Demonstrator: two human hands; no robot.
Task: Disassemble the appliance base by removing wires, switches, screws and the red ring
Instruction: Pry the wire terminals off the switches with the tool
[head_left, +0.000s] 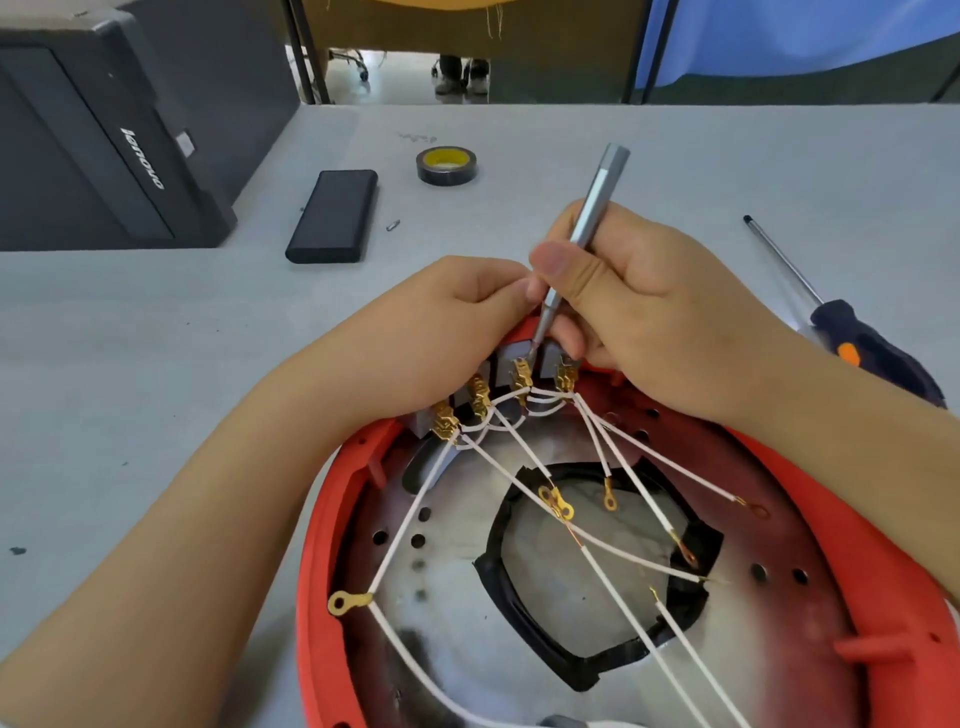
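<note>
Grey table (156, 415) carrying everything. At far left, black Lenovo computer case (98, 150) lying flat. Just right of it, black rectangular power bank (332, 215), with small loose screwdriver bit (393, 225) beside. Further back, roll of black tape with yellow core (447, 164).

Nearest the camera, appliance base (452, 597) upside down: red ring (317, 545) around silvery metal plate with round holes and black-edged central opening. White wires (410, 540) fanned across plate, ending in brass ring terminals (340, 604). At far rim of base, row of grey switches (511, 366) fitted with brass spade connectors (521, 375).

Left hand (415, 338) curled at rim of base, fingertips pinching at the switches; exact contact hidden behind fingers. Right hand (639, 312) gripping slim silver precision screwdriver (592, 218) like a pen, tip down at brass connector of a middle switch. Hands touching each other above switch row.

At far right, black-and-orange handled screwdriver (831, 322) lying on table, shaft pointing away, well apart from base.
</note>
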